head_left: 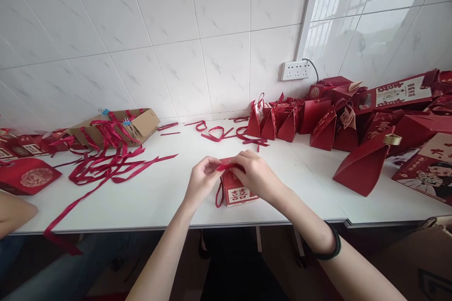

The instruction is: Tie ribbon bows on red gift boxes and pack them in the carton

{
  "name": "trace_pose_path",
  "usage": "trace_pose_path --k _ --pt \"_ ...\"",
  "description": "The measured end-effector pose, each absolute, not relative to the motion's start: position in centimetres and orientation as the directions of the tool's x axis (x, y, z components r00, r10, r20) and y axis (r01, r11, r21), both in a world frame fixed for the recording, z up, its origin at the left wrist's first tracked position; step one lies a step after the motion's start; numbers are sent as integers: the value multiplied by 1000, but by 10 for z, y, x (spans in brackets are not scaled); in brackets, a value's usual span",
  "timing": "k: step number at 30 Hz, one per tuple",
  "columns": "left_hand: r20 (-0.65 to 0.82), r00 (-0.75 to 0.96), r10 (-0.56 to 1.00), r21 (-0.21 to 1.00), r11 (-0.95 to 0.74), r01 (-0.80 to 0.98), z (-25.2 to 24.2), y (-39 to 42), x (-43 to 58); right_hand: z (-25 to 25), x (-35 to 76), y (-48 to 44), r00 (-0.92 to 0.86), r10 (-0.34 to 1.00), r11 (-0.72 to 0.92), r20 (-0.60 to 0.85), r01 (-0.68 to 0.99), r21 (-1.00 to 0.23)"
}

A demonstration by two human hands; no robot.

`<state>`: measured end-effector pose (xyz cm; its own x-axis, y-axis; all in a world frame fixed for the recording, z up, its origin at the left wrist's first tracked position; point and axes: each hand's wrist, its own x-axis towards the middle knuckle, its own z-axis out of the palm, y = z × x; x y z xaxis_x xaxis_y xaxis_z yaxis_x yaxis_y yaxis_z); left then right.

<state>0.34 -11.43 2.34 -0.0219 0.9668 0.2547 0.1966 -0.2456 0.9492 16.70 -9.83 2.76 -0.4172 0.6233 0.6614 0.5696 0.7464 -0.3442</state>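
A small red gift box (241,194) with a white double-happiness label sits near the table's front edge, and a twisted red cord loop (219,194) hangs at its left side. Over the top of this box, my left hand (205,176) pinches a red ribbon (228,166) between thumb and fingers. My right hand (254,171) has its fingers closed on the same ribbon from the other side and hides part of the box. Whether the ribbon is knotted cannot be made out.
Left of centre stands an open cardboard box (144,127) draped with loose red ribbons (106,160). Several red gift boxes (289,122) crowd the right side. A power strip (295,70) is on the tiled wall. Another person's arm (16,211) rests at the left edge.
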Motion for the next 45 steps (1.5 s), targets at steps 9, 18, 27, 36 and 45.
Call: trace_pose_path --k 9,18,27,36,45 --pt "264 -165 950 934 -209 291 15 -111 3 0 185 -113 -433 395 851 810 505 -145" --pt "222 8 975 944 -217 247 25 -119 -2 -5 190 -126 -483 358 881 799 458 -118" --pt "597 -33 802 573 -397 717 23 -112 4 -6 190 -129 -483 366 881 796 455 -129" --pt "446 60 893 781 -421 462 21 -125 2 -4 195 -135 -543 314 877 779 480 -20" --pt "492 9 870 680 -390 621 24 -120 11 1 194 -140 -567 251 880 784 472 59"
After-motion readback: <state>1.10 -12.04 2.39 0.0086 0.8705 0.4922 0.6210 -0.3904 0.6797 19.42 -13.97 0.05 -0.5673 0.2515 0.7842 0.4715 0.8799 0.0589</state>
